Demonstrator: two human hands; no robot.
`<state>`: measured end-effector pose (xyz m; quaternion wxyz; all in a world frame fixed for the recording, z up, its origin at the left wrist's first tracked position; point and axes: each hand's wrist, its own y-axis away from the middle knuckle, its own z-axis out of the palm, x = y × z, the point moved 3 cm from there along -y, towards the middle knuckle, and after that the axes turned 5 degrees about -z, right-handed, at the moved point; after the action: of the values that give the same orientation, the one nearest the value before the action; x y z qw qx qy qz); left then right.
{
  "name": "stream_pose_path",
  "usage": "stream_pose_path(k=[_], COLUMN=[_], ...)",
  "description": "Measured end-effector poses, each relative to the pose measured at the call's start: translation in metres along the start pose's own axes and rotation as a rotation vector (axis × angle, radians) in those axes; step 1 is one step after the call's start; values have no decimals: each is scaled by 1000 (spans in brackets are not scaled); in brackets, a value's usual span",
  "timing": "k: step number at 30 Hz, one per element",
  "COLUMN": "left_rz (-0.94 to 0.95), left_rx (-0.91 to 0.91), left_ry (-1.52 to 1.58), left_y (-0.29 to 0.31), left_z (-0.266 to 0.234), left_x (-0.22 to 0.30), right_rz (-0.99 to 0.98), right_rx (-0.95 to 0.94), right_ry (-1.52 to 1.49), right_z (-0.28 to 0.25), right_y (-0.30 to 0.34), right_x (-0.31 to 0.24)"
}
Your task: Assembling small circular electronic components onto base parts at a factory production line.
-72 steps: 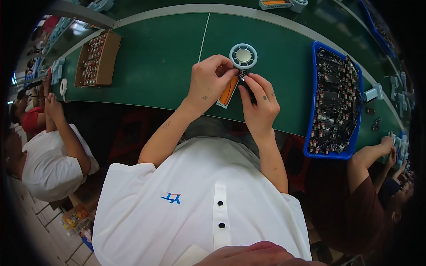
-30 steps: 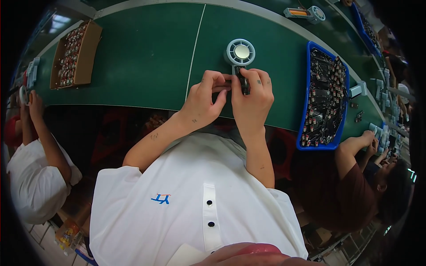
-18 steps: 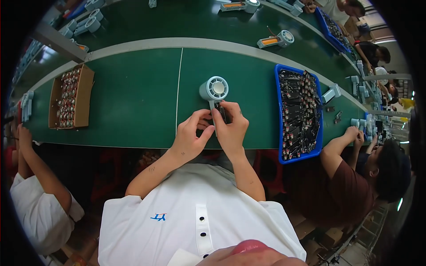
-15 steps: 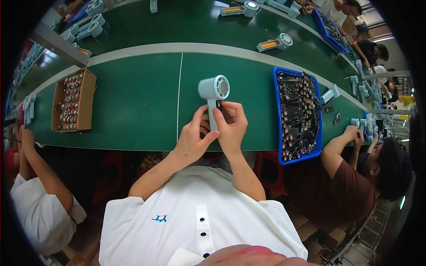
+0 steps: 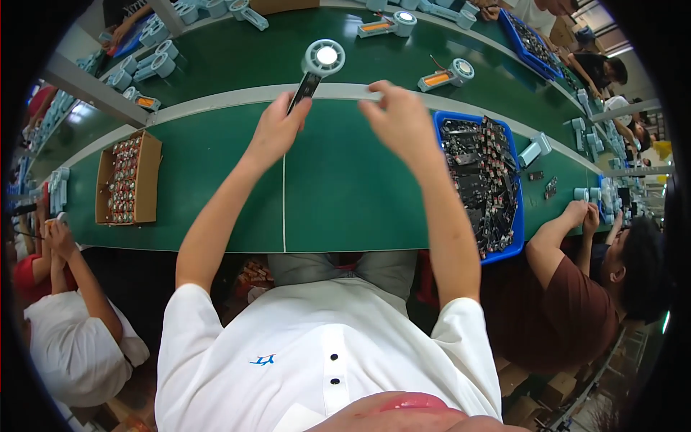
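Observation:
A light-blue handheld fan [image 5: 325, 59] with a round ringed head is stretched out at the far edge of my table. My left hand [image 5: 276, 131] is closed around its handle, whose side facing me shows a dark inner board. To the right, my right hand [image 5: 403, 122] is in the air, apart from the fan, thumb and forefinger spread with nothing visible between them. Near that arm lies a blue tray [image 5: 520, 209] heaped with small black circuit boards with wires.
A cardboard box [image 5: 150, 180] of small round motors stands on the left. Beyond a pale rail [image 5: 216, 108], a green belt carries opened fans [image 5: 450, 75]. Another light-blue fan [image 5: 535, 150] lies right of the tray. Co-workers sit on both sides, one in a maroon shirt [image 5: 568, 317].
My left hand has carried the fan forward and left, away from my body, and its head now faces up. My right hand has let go of it and moved forward and right.

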<state>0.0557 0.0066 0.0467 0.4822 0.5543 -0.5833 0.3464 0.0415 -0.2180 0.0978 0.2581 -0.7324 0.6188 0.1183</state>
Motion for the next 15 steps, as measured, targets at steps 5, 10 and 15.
stream_pose_path(k=[5, 10, 15], left_rz=[33, -73, 168], left_rx=[150, 106, 163], left_ry=[-270, -577, -578], left_y=[-111, -160, -158], left_z=[-11, -26, -32], left_x=[-14, -30, -32], right_rz=[333, 279, 174], right_rx=[-128, -270, -27], right_ry=[502, 452, 304], right_z=[-27, -9, -26], right_y=[-69, -88, -83], right_x=[97, 172, 190])
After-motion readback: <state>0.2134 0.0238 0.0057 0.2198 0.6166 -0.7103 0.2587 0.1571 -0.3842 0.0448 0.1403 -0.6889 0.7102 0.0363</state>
